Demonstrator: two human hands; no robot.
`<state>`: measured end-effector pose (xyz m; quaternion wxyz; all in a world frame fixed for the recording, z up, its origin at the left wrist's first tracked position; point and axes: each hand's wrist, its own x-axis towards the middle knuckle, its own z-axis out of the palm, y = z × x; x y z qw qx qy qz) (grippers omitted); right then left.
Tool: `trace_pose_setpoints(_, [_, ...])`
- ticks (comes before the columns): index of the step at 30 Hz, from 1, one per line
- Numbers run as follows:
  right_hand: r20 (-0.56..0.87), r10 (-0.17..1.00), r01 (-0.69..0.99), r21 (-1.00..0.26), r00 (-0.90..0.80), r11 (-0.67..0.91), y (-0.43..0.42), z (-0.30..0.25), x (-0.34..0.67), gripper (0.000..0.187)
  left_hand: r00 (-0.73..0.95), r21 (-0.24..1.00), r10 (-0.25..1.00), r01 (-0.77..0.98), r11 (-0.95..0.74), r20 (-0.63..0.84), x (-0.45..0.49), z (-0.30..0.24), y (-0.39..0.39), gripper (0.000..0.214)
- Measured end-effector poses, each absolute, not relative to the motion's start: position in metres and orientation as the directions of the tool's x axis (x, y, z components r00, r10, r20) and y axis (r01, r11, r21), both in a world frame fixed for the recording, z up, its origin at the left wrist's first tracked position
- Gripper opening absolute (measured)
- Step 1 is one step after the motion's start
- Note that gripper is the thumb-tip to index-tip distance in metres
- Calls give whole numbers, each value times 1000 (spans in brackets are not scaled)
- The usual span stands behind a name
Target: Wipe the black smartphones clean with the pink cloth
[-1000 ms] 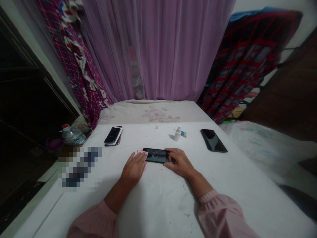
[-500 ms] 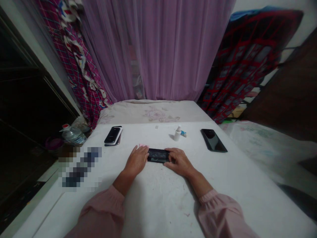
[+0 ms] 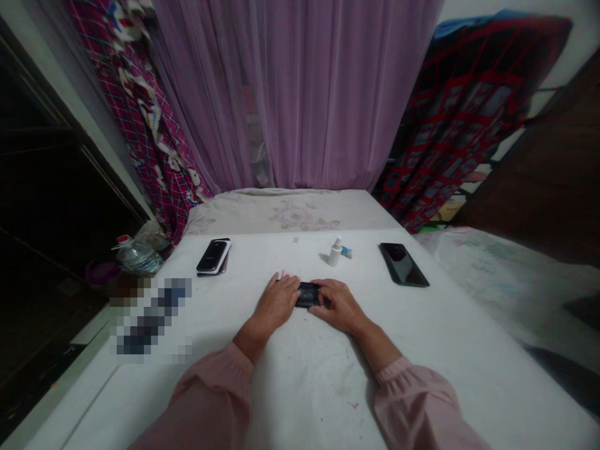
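Lilac sheer curtain (image 3: pixel 300 94); magenta plaid cloth (image 3: pixel 150 131) with white cartoon print; black cloth (image 3: pixel 469 106) with red grid; cream bedcover (image 3: pixel 290 212) with faint pink floral; white sheet (image 3: pixel 290 394); pale pink sleeves (image 3: pixel 417 400); black smartphone (image 3: pixel 308 294).

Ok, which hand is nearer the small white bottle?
Right. The right hand is closest, just in front of the white bottle on the person's side. The left hand is farther off, in front of it and to its left.

- Dim, flat indoor light with no visible source; the white tabletop (image 3: pixel 300 387) reads greyish
- Soft shadows lie under the left hand (image 3: pixel 276 303) and right hand (image 3: pixel 338 306)
- Wide-lens bending stretches the edges — the left corner sinks nearly black
- A pixelated patch (image 3: pixel 150 315) obscures part of the table's left side
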<state>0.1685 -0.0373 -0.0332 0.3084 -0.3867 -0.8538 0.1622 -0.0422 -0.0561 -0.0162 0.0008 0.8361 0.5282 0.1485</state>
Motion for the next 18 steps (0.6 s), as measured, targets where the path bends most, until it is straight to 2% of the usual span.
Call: trace_pose_setpoints(18, [380,763,566,-515,-523,644,-38,-33,169,25,492,219,839,814,-538,232,-36,-21,-80,40])
